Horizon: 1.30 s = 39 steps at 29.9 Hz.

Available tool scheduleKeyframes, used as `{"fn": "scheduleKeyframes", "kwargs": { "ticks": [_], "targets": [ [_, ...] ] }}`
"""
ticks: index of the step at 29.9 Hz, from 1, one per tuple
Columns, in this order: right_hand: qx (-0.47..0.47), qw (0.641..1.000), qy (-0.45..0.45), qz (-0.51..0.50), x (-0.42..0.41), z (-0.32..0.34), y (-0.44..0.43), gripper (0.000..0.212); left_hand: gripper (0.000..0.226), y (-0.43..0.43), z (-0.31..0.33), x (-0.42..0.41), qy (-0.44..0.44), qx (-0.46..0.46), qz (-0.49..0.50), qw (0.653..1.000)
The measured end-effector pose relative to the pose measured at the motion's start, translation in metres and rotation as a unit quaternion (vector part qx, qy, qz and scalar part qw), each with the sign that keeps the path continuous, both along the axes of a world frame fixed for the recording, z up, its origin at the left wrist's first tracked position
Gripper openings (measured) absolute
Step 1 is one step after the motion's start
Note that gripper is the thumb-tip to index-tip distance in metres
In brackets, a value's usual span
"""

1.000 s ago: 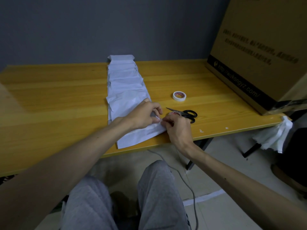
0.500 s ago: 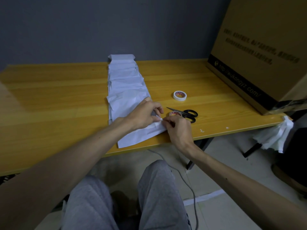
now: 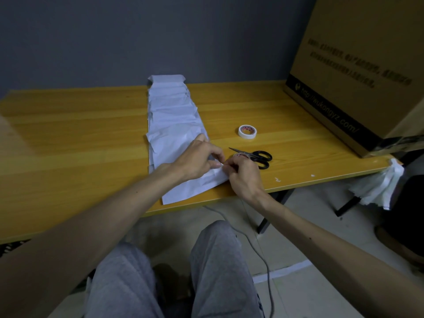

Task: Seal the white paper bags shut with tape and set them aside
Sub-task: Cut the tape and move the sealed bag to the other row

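Found nearest bag [image 3: 195,187] lying flat on table [image 3: 68,134], at its near edge, angled, with the near corner just reaching the lip. Counted it as the near end of a row of white paper bags [image 3: 172,111], overlapped and running back to the far edge.

Noted left hand [image 3: 197,160] resting on that bag, fingers curled, thumb and forefinger pinched on a small tape strip [image 3: 221,164] at the bag's right edge. Noted right hand [image 3: 243,177] meeting it from the right, fingers curled in, tips closed on the same strip, heel of hand past the table edge.

Glimpsed second tape roll [image 3: 239,155] just beyond the right knuckles; could not tell whether held.

Logged black-handled scissors [image 3: 257,156] on the table just beyond the right hand, blades pointing left. Logged tape roll [image 3: 247,132] lying flat farther back, apart from the bags. Marked cardboard box [image 3: 355,76] at far right, and crumpled white material [image 3: 378,189] hanging off the right table corner.
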State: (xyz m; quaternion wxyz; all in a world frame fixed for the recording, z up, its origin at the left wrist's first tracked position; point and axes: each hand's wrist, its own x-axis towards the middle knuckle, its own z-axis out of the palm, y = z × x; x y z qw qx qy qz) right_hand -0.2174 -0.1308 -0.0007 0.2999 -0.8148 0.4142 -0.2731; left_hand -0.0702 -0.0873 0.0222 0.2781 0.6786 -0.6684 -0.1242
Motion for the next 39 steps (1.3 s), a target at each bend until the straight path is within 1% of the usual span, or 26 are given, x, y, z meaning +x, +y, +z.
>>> {"fn": "scheduleKeyframes", "kwargs": {
  "ticks": [5, 10, 13, 16, 22, 24, 29, 34, 36, 39],
  "targets": [
    [-0.019, 1.0, 0.019, -0.013, 0.001, -0.002, 0.001, 0.011, 0.011, -0.003, -0.002, 0.003, -0.02, 0.012, -0.02, 1.0],
    [-0.014, 1.0, 0.009, -0.022, -0.002, -0.003, -0.001, 0.006, 0.007, -0.007, -0.002, 0.006, -0.031, 0.038, -0.04, 0.998],
    [-0.02, 1.0, 0.005, -0.015, -0.002, -0.004, -0.002, 0.01, 0.008, -0.01, -0.003, 0.006, -0.042, 0.044, -0.042, 0.997],
    [-0.036, 0.999, -0.001, 0.0, -0.001, -0.005, -0.002, 0.012, 0.009, -0.01, -0.003, 0.007, -0.031, 0.05, -0.05, 0.997],
    [-0.046, 0.998, -0.011, -0.031, 0.0, -0.006, 0.003, 0.008, 0.009, -0.007, -0.005, 0.01, -0.009, 0.052, -0.071, 0.996],
    [-0.033, 0.999, -0.009, -0.037, -0.001, -0.006, 0.004, 0.009, 0.008, -0.008, -0.007, 0.01, -0.014, 0.044, -0.069, 0.997],
    [0.037, 0.999, -0.002, -0.032, -0.005, 0.005, 0.001, 0.013, 0.009, -0.011, -0.009, 0.007, -0.04, 0.02, -0.066, 0.997],
    [0.087, 0.996, 0.024, -0.026, -0.003, 0.01, -0.003, 0.012, 0.009, -0.012, -0.009, 0.006, -0.103, 0.033, -0.101, 0.989],
    [0.091, 0.995, 0.028, -0.017, -0.003, 0.01, -0.002, 0.013, 0.01, -0.012, -0.009, 0.008, -0.11, 0.042, -0.106, 0.987],
    [0.062, 0.997, 0.037, -0.017, 0.0, 0.007, 0.001, 0.014, 0.01, -0.009, -0.009, 0.009, -0.09, 0.046, -0.102, 0.99]
  ]
}}
